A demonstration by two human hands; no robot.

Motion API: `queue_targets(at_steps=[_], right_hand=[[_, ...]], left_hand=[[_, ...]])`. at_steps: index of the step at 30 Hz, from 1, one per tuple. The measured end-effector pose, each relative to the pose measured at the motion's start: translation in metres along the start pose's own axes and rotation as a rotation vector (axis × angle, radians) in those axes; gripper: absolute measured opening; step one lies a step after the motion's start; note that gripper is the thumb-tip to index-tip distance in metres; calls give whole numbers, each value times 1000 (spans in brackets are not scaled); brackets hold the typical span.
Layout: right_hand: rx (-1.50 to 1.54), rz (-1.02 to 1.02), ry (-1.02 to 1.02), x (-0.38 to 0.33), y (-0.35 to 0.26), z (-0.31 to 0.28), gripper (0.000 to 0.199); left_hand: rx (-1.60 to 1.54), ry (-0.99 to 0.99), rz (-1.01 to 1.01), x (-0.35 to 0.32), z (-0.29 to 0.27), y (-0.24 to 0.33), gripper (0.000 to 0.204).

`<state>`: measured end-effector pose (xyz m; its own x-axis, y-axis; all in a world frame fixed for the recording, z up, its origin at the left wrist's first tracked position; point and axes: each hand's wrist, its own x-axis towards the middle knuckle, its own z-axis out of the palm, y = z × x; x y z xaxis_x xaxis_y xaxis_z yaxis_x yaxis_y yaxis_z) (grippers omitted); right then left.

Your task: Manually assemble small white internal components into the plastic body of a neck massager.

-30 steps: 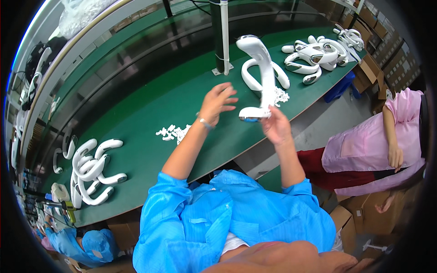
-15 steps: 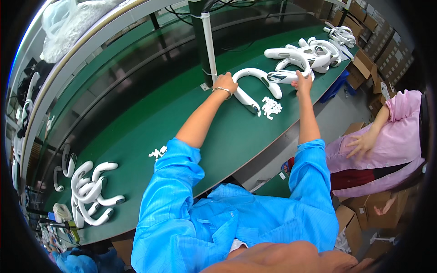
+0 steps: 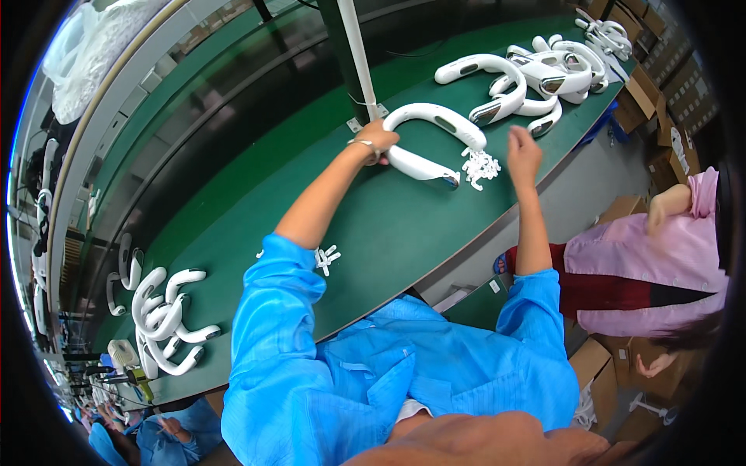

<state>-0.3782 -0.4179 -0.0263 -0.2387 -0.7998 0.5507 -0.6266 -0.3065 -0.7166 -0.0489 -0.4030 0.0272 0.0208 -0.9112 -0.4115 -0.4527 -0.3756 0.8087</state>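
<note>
My left hand (image 3: 378, 140) is closed round the bend of a white U-shaped neck fan (image 3: 423, 165), whose two arms point right over the green table. Beside its tips lies a heap of small white plastic pieces (image 3: 480, 168). My right hand (image 3: 524, 155) is raised to the right of that heap, fingers curled together, slightly blurred, with nothing seen in it. Just beyond it, another neck fan (image 3: 507, 105) lies at the near side of a pile of similar neck fans (image 3: 556, 74).
More neck fans (image 3: 159, 318) lie at the table's left end, and a few small white pieces (image 3: 326, 259) by my left sleeve. A dark post (image 3: 350, 62) rises behind my left hand. On the right stands a person in pink (image 3: 622, 256), near cardboard boxes (image 3: 594, 373).
My right hand has let go of a neck fan, now lying by the pile, and drawn back from it. My left hand still grips its neck fan, which has turned slightly.
</note>
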Motion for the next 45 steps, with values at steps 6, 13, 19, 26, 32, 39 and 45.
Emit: queue_targets(at_steps=[6, 13, 19, 26, 32, 39, 45], right_hand=[[-311, -527, -361, -36, -28, -3, 26], [-219, -503, -405, -32, -29, -3, 11], [247, 22, -401, -32, -41, -5, 10], [918, 344, -606, -56, -108, -9, 14], [1003, 376, -693, -87, -164, -3, 14], [736, 231, -761, -113, -208, 3, 9], [567, 176, -693, -128, -235, -3, 9]], left_hand=[[-332, -167, -238, -51, -31, -33, 28], [-1050, -483, -362, -87, -21, -55, 38], [-1124, -250, -62, -104, 18, -62, 32], [-900, 63, 122, -134, 41, -59, 35], [-926, 32, 200, -154, 48, -48, 31], [-841, 7, 291, -175, 59, -41, 44], [-827, 10, 410, -183, 56, -48, 39]])
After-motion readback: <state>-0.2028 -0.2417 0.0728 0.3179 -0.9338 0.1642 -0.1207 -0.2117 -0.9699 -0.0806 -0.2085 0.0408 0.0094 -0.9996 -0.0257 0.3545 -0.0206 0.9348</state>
